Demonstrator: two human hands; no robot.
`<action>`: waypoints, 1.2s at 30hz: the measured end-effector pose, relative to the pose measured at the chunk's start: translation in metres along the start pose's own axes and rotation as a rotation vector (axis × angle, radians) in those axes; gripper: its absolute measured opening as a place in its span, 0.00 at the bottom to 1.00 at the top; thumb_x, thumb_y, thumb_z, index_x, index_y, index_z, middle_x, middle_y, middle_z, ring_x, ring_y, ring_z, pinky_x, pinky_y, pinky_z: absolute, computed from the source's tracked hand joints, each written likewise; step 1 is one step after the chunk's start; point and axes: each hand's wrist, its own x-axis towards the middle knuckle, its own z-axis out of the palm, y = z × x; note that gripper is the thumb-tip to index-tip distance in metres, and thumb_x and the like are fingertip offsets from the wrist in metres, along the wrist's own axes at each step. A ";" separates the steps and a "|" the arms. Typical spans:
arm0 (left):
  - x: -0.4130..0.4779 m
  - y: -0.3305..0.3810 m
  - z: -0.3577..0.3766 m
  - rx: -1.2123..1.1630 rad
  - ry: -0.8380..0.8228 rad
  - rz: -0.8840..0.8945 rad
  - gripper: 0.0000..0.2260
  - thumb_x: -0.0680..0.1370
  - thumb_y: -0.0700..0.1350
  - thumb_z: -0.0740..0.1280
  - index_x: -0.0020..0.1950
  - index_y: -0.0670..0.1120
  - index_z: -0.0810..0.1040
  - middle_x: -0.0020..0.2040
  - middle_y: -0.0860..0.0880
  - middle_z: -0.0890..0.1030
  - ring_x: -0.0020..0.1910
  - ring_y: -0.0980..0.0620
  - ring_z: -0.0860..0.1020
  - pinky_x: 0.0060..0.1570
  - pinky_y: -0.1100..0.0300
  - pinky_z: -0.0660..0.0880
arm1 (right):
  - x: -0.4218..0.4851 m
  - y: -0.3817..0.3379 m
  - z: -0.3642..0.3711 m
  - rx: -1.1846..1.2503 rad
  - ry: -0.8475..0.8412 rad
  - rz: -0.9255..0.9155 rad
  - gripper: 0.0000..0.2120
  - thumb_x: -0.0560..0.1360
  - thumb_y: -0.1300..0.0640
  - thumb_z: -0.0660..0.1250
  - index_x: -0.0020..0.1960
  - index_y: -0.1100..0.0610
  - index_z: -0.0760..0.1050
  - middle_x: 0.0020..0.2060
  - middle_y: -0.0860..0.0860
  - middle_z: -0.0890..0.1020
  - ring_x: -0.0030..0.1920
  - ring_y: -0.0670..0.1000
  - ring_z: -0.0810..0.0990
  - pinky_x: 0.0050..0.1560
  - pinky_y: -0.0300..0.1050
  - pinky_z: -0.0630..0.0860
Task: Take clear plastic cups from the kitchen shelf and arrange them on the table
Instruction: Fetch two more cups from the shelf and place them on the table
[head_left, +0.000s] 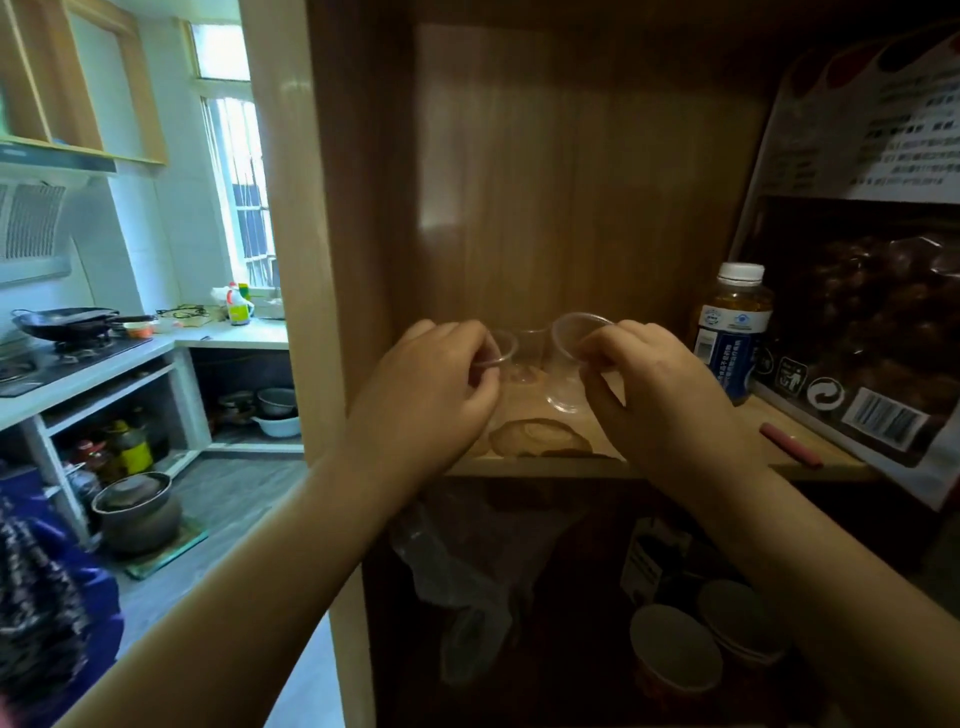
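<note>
Clear cups sit on the wooden shelf (675, 457), three that you can count: your left hand (431, 384) pinches the rim of the left cup (501, 351), your right hand (660, 384) pinches the tilted right cup (569, 364), and the middle cup (527, 356) stands between them. Just beside your right hand stand one bottle (730, 338) and a big bag (872, 291), cut off at the edge. Your fingers hide part of the left cup, and the dark shelf below is hard to make out.

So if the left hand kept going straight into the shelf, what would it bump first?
Probably the middle cup, which stands just behind the cup that the left hand holds by the rim. Beyond that is the shelf's back wall. Depth is hard to judge here.
</note>
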 end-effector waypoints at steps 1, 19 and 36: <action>-0.007 0.001 -0.008 0.002 0.014 -0.002 0.01 0.75 0.46 0.64 0.45 0.50 0.74 0.40 0.56 0.75 0.43 0.56 0.70 0.38 0.64 0.68 | -0.003 -0.010 -0.003 0.015 0.004 -0.014 0.09 0.74 0.57 0.60 0.52 0.55 0.73 0.48 0.50 0.78 0.45 0.43 0.70 0.42 0.33 0.68; -0.213 -0.082 -0.200 0.293 0.154 -0.382 0.02 0.71 0.45 0.67 0.41 0.48 0.76 0.36 0.56 0.74 0.41 0.55 0.71 0.40 0.61 0.64 | -0.017 -0.286 0.038 0.481 -0.084 -0.294 0.02 0.73 0.61 0.66 0.45 0.57 0.77 0.40 0.50 0.80 0.43 0.52 0.76 0.43 0.49 0.74; -0.514 -0.095 -0.472 0.738 0.225 -0.964 0.02 0.74 0.44 0.65 0.41 0.47 0.76 0.37 0.56 0.77 0.41 0.56 0.71 0.39 0.66 0.68 | -0.091 -0.678 0.077 1.027 -0.349 -0.745 0.07 0.70 0.60 0.69 0.49 0.56 0.77 0.45 0.48 0.80 0.48 0.53 0.77 0.44 0.52 0.76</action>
